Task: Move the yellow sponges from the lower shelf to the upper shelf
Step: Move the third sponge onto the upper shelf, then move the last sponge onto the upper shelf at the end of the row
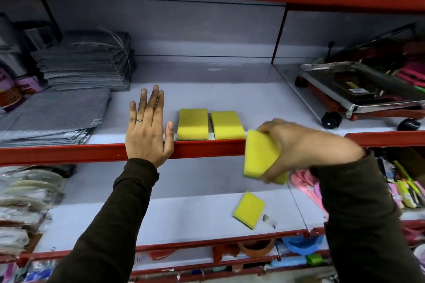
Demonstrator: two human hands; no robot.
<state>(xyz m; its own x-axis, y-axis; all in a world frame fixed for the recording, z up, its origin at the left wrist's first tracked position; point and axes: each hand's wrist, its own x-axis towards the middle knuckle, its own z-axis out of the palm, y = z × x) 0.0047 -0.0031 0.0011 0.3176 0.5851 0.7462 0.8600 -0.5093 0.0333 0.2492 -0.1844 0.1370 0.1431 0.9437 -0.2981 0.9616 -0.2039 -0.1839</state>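
Right hand (296, 147): gripping a sponge (261, 154), standing on end, just below-right of two sponges (192, 123) on the upper shelf (207, 147).
Left hand (148, 126): resting flat, holding nothing.
Last sponge (249, 209): lying on the lower shelf (161, 220), nearer the right hand.

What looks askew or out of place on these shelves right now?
The sponge on the lower shelf lies rotated, unlike the two upper-shelf sponges set squarely side by side. A small crumpled scrap sits just beside it.
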